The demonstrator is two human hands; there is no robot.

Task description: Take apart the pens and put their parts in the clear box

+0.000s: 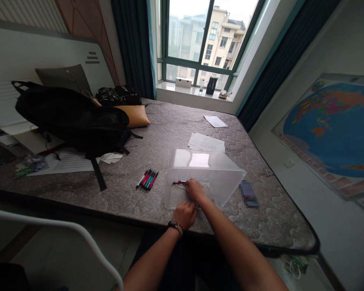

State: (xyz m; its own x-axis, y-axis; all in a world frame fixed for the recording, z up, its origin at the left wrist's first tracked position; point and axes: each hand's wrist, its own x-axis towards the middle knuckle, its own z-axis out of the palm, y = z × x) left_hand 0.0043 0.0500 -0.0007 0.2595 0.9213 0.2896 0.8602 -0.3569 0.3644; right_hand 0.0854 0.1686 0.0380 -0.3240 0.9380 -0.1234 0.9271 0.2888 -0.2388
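A clear plastic box [200,159] lies on its side on the mattress, with its opening facing me. My right hand [195,190] reaches inside it, fingers closed around a red and dark pen [178,183] whose end sticks out to the left. Some thin white pieces [180,186] lie just below that pen. At the box's near rim rests my left hand [185,214], wearing a wristband, its fingers curled; what they hold is hidden. Left of the box, several pens [147,180] in black, red, teal and white lie side by side in a row.
A blurred phone-like object [248,194] lies right of the box. Papers [206,142] are behind it. On the left sit a black backpack [73,117], a tan pouch [135,115] and printed sheets [68,161]. The mattress edge [109,213] runs close in front of me, beside a white curved rail [63,224].
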